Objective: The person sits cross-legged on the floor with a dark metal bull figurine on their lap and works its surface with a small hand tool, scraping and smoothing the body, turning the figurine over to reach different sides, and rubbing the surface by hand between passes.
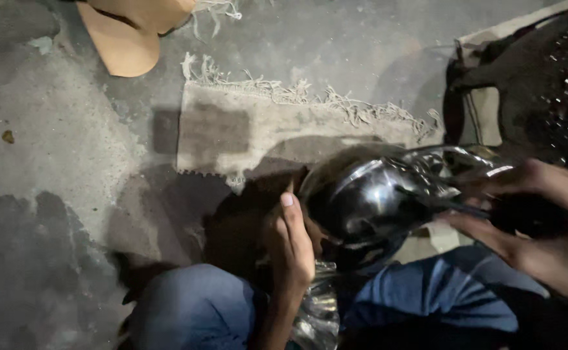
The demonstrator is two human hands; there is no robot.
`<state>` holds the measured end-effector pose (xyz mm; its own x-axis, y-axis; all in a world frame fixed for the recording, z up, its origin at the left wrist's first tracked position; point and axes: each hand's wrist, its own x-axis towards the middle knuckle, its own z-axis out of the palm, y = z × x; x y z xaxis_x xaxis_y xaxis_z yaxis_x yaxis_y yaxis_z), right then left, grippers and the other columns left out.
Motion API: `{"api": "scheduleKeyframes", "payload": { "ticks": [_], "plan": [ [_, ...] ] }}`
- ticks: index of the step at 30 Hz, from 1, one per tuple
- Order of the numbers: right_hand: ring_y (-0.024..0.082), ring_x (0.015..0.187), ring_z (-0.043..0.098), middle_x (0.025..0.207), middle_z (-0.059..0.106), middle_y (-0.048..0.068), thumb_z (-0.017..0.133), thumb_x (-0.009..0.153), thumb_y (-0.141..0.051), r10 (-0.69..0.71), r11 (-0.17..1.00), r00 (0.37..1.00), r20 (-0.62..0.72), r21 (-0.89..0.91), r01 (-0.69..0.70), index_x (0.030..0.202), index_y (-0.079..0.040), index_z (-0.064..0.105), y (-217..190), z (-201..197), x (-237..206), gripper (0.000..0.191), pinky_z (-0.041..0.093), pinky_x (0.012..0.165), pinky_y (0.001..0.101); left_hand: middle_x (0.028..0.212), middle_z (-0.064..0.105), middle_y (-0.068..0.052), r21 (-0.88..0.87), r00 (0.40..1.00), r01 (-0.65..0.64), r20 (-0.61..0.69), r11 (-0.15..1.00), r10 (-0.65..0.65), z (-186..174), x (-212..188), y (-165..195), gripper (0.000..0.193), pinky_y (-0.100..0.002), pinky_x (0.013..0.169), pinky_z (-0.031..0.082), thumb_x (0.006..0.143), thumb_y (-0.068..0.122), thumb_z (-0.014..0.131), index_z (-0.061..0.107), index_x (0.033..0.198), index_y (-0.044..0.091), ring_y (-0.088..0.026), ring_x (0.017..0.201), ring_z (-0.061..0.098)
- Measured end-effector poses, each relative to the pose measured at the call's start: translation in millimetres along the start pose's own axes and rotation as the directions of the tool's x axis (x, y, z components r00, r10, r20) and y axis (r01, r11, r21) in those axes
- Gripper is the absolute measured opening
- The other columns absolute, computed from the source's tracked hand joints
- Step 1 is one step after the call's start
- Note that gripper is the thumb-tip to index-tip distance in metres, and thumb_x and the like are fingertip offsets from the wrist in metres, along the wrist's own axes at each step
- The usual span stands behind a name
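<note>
Head view, looking down at the person's lap over a grey concrete floor [70,149]. Landmark: the shiny metal piece [368,201], a dark chrome, bowl-shaped part held above the knees in blue trousers [200,311].

Left hand [292,243] comes up from below, forearm rising between the knees, palm turned inward, fingers [288,210] extended and pressed together, lying flat against the left edge of the metal piece. Thumb hidden, so cannot tell if it grips from behind.

Right hand [543,227] enters from the right of the metal piece, wrist low at the frame edge, fingers curled around a dark part on the piece's right end; blurred, so the exact grasp is unclear, but it closes on the piece.

Under the metal piece, by the left wrist, a crinkled clear plastic wrap [319,311] sits between the legs.

Beyond the metal piece lies a frayed grey mat [245,129] with fringe on its far edge. Farther up-left of it, a tan leather sheet [128,39]. Right of the piece, a dark studded bag [543,91] rests on pale cloth.
</note>
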<state>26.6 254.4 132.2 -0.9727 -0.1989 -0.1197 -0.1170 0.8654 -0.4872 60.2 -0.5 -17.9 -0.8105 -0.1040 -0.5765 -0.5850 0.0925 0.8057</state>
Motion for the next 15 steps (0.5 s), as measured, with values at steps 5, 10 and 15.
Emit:
{"api": "scheduleKeyframes", "payload": {
  "ticks": [5,10,15],
  "plan": [
    [0.018,0.077,0.080,0.099,0.080,0.010,0.082,0.077,-0.028,0.085,0.981,0.977,0.194,-0.190,-0.047,0.109,-0.010,0.074,-19.5,-23.2,15.6,0.037,0.061,0.063,0.0327,0.116,0.075,-0.020,0.025,0.975,-0.216,-0.046,0.976,0.217,-0.4,-2.9,9.5,0.063,-0.043,0.093,0.051,0.108,0.046,0.027,0.064,0.135,0.002,-0.033,0.105,0.072],
    [0.020,0.067,0.079,0.095,0.080,0.009,0.082,0.082,-0.029,0.159,0.941,0.938,0.308,-0.335,-0.049,0.120,-0.016,0.075,-30.1,-35.2,43.6,0.042,0.058,0.056,0.0325,0.130,0.071,-0.020,0.015,0.982,-0.189,-0.006,0.982,0.189,-6.2,-8.1,20.8,0.061,-0.043,0.102,0.046,0.108,0.044,0.027,0.064,0.138,0.007,-0.035,0.123,0.065],
    [0.017,0.062,0.076,0.088,0.082,0.006,0.080,0.084,-0.031,0.208,0.912,0.876,0.435,-0.410,-0.013,0.127,-0.020,0.074,-49.8,-41.0,62.8,0.045,0.059,0.061,0.0287,0.126,0.069,-0.023,-0.024,0.993,-0.113,0.044,0.993,0.114,-10.8,-12.1,30.2,0.059,-0.043,0.105,0.047,0.109,0.042,0.026,0.062,0.147,0.014,-0.038,0.120,0.064]
  ]
}}
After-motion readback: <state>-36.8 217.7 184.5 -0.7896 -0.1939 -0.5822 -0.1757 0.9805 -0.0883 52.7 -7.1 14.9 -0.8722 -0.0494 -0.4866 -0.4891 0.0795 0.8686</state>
